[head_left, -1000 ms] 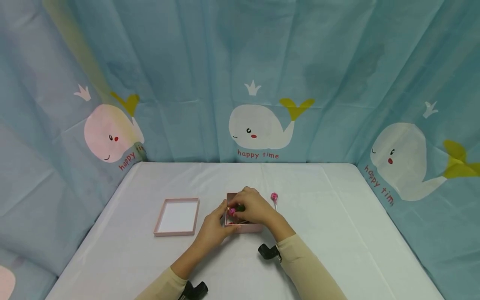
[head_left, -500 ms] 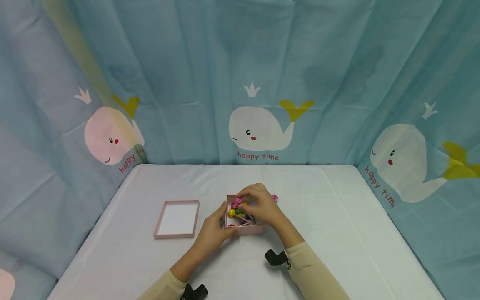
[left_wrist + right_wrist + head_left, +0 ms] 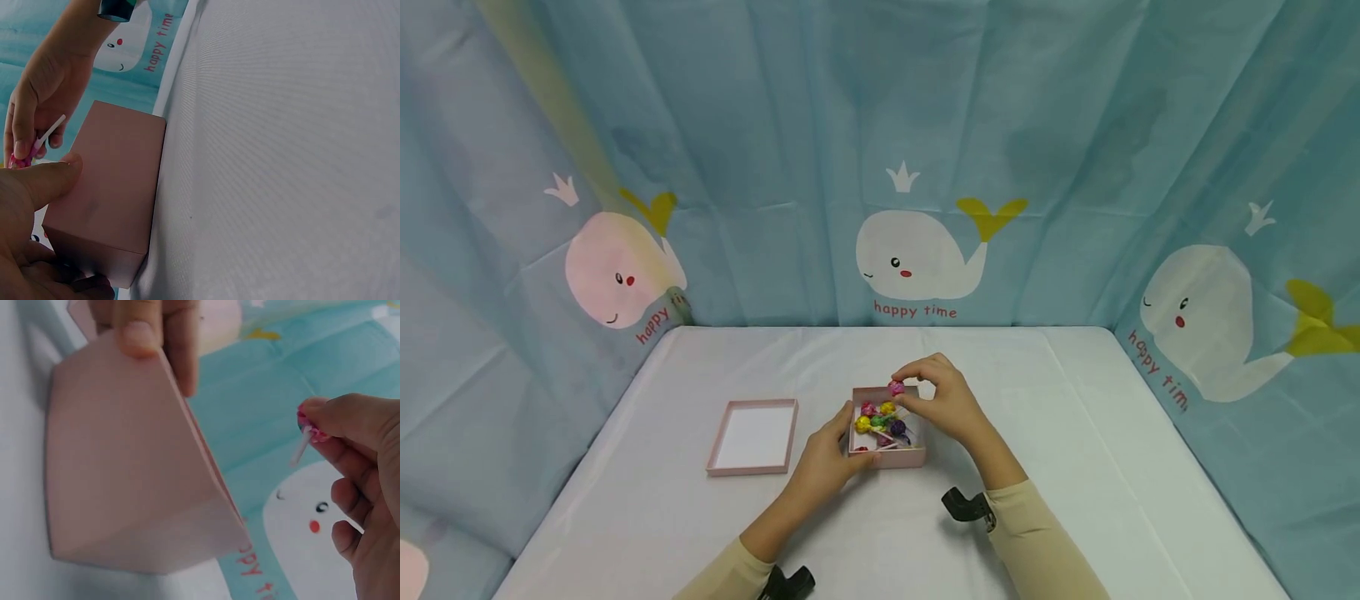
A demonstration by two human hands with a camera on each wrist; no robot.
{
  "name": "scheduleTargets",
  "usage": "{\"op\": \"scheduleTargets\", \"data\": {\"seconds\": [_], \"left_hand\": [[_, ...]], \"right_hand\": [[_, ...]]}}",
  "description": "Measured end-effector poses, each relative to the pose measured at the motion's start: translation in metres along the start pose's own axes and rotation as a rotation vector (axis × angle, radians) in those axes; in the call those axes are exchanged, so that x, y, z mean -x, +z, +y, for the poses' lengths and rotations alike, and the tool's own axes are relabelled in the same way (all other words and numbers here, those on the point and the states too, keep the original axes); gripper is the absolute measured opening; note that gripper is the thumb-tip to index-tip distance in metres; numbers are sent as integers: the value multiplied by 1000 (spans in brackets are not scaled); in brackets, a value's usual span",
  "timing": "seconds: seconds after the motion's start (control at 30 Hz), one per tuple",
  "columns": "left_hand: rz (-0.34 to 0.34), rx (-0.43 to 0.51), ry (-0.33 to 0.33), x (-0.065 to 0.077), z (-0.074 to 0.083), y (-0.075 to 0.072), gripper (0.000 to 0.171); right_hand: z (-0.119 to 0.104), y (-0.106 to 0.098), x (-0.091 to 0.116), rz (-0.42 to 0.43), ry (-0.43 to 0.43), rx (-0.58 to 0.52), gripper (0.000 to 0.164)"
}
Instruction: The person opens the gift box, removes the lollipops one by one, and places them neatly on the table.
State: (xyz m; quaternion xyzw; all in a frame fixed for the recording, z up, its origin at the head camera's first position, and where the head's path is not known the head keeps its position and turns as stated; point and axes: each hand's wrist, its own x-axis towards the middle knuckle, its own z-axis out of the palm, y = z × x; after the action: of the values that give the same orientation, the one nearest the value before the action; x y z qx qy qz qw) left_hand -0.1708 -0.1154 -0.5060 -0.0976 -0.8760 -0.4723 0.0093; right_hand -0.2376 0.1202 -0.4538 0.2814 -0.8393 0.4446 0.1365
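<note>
A pink open-topped box [image 3: 901, 459] stands on the table with several wrapped lollipops [image 3: 880, 422] inside, in yellow, green, purple and pink. My left hand [image 3: 829, 457] grips its left corner, thumb [image 3: 59, 178] on the front wall and fingers round the side. Above the box's back rim, my right hand [image 3: 946, 402] pinches a pink lollipop [image 3: 896, 388] by its wrapped head between thumb and forefinger. In the right wrist view the white stick of that lollipop [image 3: 300, 447] points down, apart from the box [image 3: 125, 462].
To the left of the box lies a shallow pink lid [image 3: 711, 467], its white inside facing up. A white cloth covers the table [image 3: 1075, 467]. Blue curtains [image 3: 775, 167] printed with whales enclose the back and sides.
My right hand has risen out of the box and moved back and right, lifting the pink lollipop from among the others. The left hand has stayed on the box.
</note>
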Motion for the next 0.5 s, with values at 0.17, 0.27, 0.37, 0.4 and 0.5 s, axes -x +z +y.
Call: {"op": "scheduleTargets", "data": {"seconds": [0.17,0.27,0.37,0.4,0.5], "left_hand": [[0,-2,-15,0,2,-1,103],[0,-11,-25,0,2,-1,102],[2,-16,-26,0,2,0,102],[2,-16,-24,0,2,0,102],[-1,-6,-20,1,2,0,102]], "right_hand": [[8,-17,0,60,87,-6,25],[15,-26,2,95,154,-5,23],[23,-33,3,120,192,-4,25],[25,-35,3,126,195,-6,25],[33,-40,5,138,192,-12,28]]}}
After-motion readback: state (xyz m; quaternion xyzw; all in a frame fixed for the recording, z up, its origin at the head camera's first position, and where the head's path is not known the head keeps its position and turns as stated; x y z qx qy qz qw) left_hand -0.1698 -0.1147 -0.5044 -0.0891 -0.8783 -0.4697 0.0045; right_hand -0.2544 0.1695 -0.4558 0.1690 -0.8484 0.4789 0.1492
